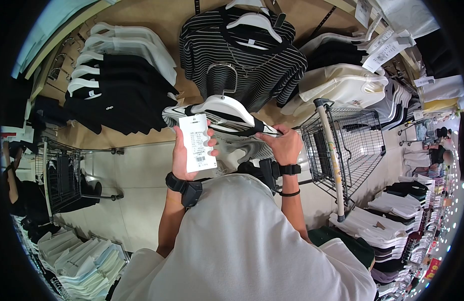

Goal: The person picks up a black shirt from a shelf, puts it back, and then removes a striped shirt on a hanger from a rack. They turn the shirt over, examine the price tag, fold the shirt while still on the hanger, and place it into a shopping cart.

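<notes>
A white price tag (198,143) with printed lines and a barcode lies across the fingers of my left hand (179,158), which are closed about it. Beside it is a striped shirt (176,118) on a white hanger (227,108) with a metal hook (235,75). My right hand (287,145) pinches the shirt's shoulder near the hanger's right end. Most of the shirt's body is hidden below the hanger. Just beyond, a black shirt with thin white stripes (207,45) hangs on the wall display.
A wire shopping cart (337,150) stands close on my right, and another cart (61,170) is at the left. Black shirts (121,95) and cream shirts (342,85) hang on the wall. Folded clothes (81,256) are at lower left. People (435,155) are at far right.
</notes>
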`<state>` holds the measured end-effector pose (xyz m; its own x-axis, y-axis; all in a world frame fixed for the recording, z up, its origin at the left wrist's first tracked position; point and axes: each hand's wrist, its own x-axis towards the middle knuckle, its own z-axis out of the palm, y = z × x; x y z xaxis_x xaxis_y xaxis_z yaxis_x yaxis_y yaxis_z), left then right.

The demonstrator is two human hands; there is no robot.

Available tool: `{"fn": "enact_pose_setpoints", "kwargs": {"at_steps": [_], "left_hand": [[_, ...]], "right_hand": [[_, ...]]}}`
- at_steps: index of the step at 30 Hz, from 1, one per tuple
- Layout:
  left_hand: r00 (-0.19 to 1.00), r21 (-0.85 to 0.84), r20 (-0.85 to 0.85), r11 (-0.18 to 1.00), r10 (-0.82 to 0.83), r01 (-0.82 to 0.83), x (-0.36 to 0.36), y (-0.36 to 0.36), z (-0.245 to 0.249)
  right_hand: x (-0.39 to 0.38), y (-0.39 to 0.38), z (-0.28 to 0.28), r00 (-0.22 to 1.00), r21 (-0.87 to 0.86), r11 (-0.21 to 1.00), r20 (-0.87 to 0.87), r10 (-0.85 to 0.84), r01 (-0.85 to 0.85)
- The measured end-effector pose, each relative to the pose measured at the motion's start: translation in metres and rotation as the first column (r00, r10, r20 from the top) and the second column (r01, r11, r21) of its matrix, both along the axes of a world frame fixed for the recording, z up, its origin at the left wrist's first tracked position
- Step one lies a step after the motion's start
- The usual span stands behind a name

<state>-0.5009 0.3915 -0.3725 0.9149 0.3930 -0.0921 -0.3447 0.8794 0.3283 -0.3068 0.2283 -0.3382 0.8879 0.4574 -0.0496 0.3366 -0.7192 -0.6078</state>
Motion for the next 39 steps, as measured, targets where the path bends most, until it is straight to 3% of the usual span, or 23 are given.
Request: {"fn": "enact_pose_setpoints", "kwargs": {"at_steps": [1, 4, 6, 7, 10, 11, 14, 17, 20, 21, 24, 30, 34, 35, 38, 39], "left_hand": [[0.999, 0.001, 0.037, 1.0, -0.011, 0.011, -0.001, 0.001, -0.002], [0.974, 0.292, -0.223, 0.956, 0.046, 0.021, -0.006, 0.003, -0.003], [0.867, 0.595, -0.46, 0.791, 0.19, 0.143, -0.004, 0.002, -0.011], [0.847, 0.797, -0.414, 0.583, 0.334, 0.159, -0.006, -0.002, -0.012], [0.749, 0.924, -0.381, 0.216, 0.542, 0.314, -0.014, 0.005, -0.007], [0.734, 0.899, -0.431, 0.321, 0.525, 0.299, -0.017, 0.012, -0.002], [0.538, 0.946, -0.212, 0.034, 0.816, 0.321, -0.028, 0.031, 0.005], [0.498, 0.754, 0.164, -0.434, 0.851, 0.494, -0.029, 0.044, 0.024], [0.639, 0.767, 0.034, -0.43, 0.769, 0.476, -0.039, 0.07, 0.002], [0.631, 0.813, -0.067, -0.325, 0.773, 0.484, -0.041, 0.071, 0.002], [0.596, 0.799, -0.116, -0.282, 0.795, 0.531, -0.04, 0.072, 0.008], [0.512, 0.818, -0.048, -0.26, 0.858, 0.513, -0.034, 0.07, 0.035], [0.468, 0.846, -0.029, -0.227, 0.883, 0.482, -0.043, 0.074, 0.051], [0.461, 0.846, 0.008, -0.252, 0.887, 0.47, -0.048, 0.078, 0.053], [0.445, 0.945, -0.08, -0.074, 0.892, 0.319, -0.064, 0.087, 0.065], [0.447, 0.946, -0.041, -0.11, 0.893, 0.306, -0.069, 0.089, 0.075]], "right_hand": [[0.0, 0.0, -0.001, 1.0, 0.005, 1.0, 0.008, 0.002, -0.002], [0.0, -0.001, -0.005, 1.0, 0.019, 1.0, 0.025, 0.005, -0.005], [0.001, -0.001, -0.006, 1.0, 0.026, 1.0, 0.027, 0.004, -0.005], [0.001, -0.001, -0.005, 1.0, 0.033, 0.999, 0.022, 0.004, -0.005], [0.003, -0.003, 0.0, 1.0, 0.051, 0.999, 0.023, 0.007, -0.008], [0.003, -0.004, 0.001, 0.999, 0.056, 0.998, 0.031, 0.012, -0.014], [0.006, -0.007, 0.005, 0.999, 0.055, 0.997, 0.004, 0.047, -0.047], [0.011, -0.009, 0.006, 0.994, 0.067, 0.993, -0.039, 0.102, -0.099], [0.017, -0.009, 0.004, 0.986, 0.081, 0.985, -0.054, 0.156, -0.151], [0.019, -0.009, 0.003, 0.984, 0.084, 0.982, -0.054, 0.172, -0.168], [0.023, -0.008, 0.003, 0.983, 0.18, 0.972, -0.076, 0.166, -0.15], [0.045, -0.006, -0.007, 0.965, 0.415, 0.876, 0.017, 0.262, -0.245], [0.063, -0.013, -0.022, 0.968, 0.473, 0.849, 0.036, 0.248, -0.236], [0.068, -0.015, -0.023, 0.959, 0.532, 0.823, -0.066, 0.275, -0.2], [0.087, -0.02, -0.074, 0.802, 0.776, 0.629, -0.401, 0.442, 0.042], [0.088, -0.022, -0.079, 0.762, 0.703, 0.71, -0.482, 0.432, 0.042]]}}
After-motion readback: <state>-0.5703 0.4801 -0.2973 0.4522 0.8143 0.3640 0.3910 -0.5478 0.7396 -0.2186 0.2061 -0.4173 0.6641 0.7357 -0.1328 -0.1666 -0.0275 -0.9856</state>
